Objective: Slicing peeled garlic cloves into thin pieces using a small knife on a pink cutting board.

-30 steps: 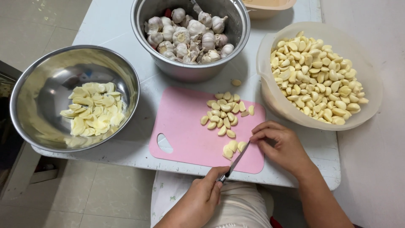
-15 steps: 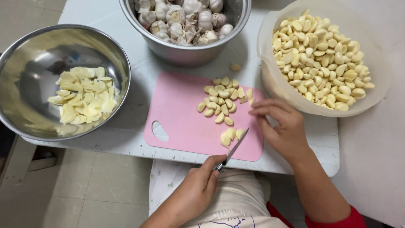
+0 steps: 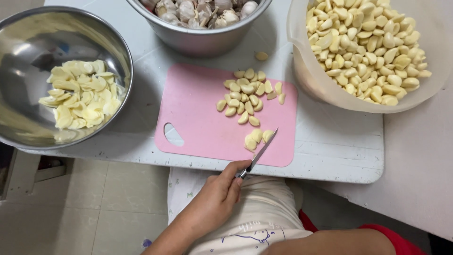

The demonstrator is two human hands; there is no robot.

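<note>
Left hand (image 3: 214, 200) clamped on knife (image 3: 258, 154), right hand out of view; few cut cloves (image 3: 255, 138) at blade on pink board (image 3: 198, 123), sliced garlic (image 3: 80, 93) in steel bowl, clove pile (image 3: 247, 97) and tub of peeled cloves (image 3: 368, 52) uncut.

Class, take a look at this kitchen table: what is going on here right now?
A person is slicing garlic. The left hand holds a small knife with its blade resting beside a few cut pieces on a pink cutting board. A pile of peeled cloves waits on the board. The right hand is out of view. A steel bowl holds slices, a plastic bowl peeled cloves, and a steel pot unpeeled bulbs.
</note>
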